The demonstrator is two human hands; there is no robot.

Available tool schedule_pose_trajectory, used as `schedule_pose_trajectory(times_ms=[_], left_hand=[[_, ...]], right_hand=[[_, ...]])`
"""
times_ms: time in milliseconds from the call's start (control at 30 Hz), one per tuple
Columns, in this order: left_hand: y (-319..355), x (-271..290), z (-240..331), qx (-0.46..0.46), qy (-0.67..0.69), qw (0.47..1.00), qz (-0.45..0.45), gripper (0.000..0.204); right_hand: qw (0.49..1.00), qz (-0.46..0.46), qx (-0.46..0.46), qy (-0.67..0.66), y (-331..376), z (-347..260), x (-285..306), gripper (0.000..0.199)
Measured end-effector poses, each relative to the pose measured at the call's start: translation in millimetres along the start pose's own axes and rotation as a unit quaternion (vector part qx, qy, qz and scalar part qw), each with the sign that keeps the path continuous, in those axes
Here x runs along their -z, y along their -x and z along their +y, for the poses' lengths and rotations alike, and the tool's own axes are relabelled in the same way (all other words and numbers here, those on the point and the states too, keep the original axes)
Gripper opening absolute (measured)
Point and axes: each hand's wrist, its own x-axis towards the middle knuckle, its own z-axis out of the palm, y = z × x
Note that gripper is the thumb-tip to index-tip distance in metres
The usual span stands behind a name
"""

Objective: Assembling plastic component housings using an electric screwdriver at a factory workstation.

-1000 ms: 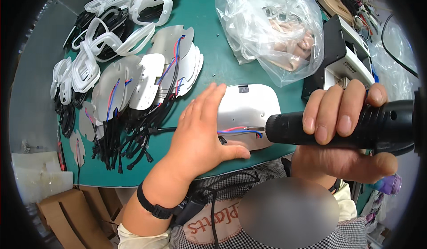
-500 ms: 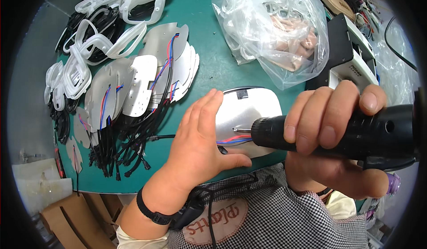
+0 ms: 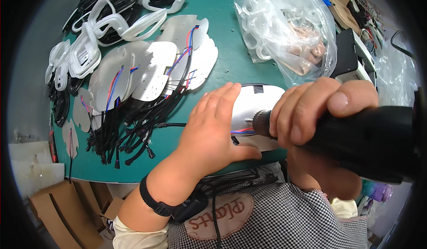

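A rounded silver metal plate (image 3: pixel 262 98) lies on the table before me, with red and blue wires across it and a small black piece at its far edge. My left hand (image 3: pixel 211 126) grips the plate's left side, fingers over its face and thumb along the near edge. A black electric screwdriver (image 3: pixel 369 135) is wrapped in my right hand (image 3: pixel 307 111) and held almost level. Its short bit points left at the plate, just above the wires; whether the tip touches a screw cannot be made out. A black cable runs out leftward from under my left hand.
Silver plates (image 3: pixel 153 71) with wires and black cables (image 3: pixel 133 126) are heaped on the left of the green table (image 3: pixel 222 31). White frames (image 3: pixel 84 55) lie behind them. A clear plastic bag (image 3: pixel 284 26) stands at the back right, near a black-and-white box (image 3: pixel 351 57).
The screwdriver has tilted and turned slightly, and its bit now sits a little higher on the plate. The whole view has shifted, so the table things appear farther right and up.
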Motion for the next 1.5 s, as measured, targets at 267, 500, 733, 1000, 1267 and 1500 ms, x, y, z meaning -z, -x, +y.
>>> schedule_pose_trajectory(times_ms=[267, 500, 733, 1000, 1267, 1500], left_hand=[[2, -3, -2, 0.0, -0.017, 1.0, -0.002, 0.115], [2, 2, 8, 0.021, -0.038, 0.999, -0.015, 0.119], [5, 5, 17, 0.043, -0.065, 0.996, -0.034, 0.12], [3, 1, 35, 0.07, -0.123, 0.989, -0.047, 0.122], [8, 1, 40, -0.089, -0.121, 0.986, 0.076, 0.117], [29, 28, 49, -0.183, -0.18, 0.947, 0.194, 0.115]], right_hand=[[0.971, 0.171, 0.007, -0.167, -4, 27, -12, 0.07], [0.96, 0.265, 0.067, -0.068, 16, 2, 36, 0.068], [0.961, 0.271, 0.034, -0.035, 43, 28, 48, 0.06], [0.963, 0.255, 0.04, -0.08, 52, 45, 46, 0.062], [0.965, 0.238, 0.082, -0.077, 64, 46, 51, 0.064], [0.963, 0.243, 0.074, -0.086, 68, 50, 46, 0.062]])
